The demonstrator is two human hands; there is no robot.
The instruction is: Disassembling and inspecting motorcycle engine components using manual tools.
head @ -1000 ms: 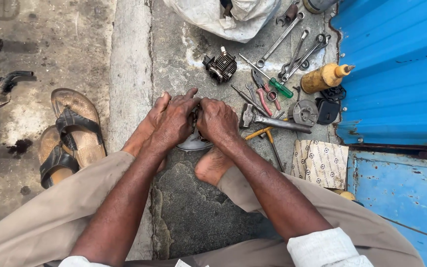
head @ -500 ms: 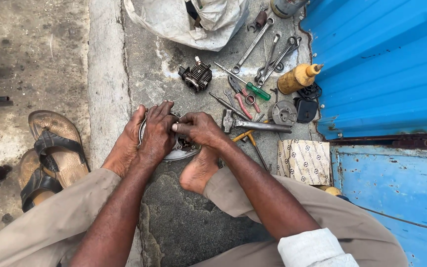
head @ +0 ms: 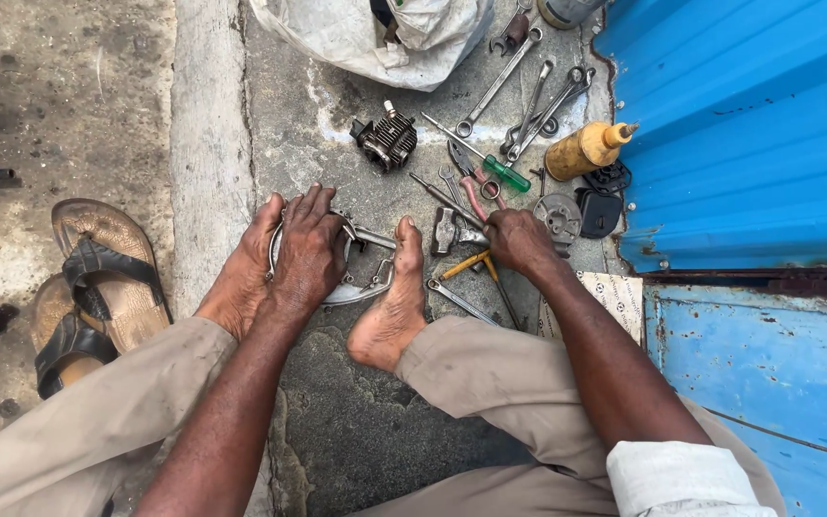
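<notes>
Left hand [head: 310, 251] presses metal plate [head: 361, 287]; right hand [head: 519, 239] grips pliers [head: 476, 194].

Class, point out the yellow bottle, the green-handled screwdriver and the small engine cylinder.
yellow bottle [head: 578, 150], head view, on its body.
green-handled screwdriver [head: 506, 173], head view, on its green handle.
small engine cylinder [head: 387, 141], head view, on its finned body.

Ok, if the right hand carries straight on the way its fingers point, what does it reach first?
Most likely the red-handled pliers, which the right hand seems already to be touching at the fingertips; beyond them lies the green-handled screwdriver. Contact is hard to judge from above.
</notes>
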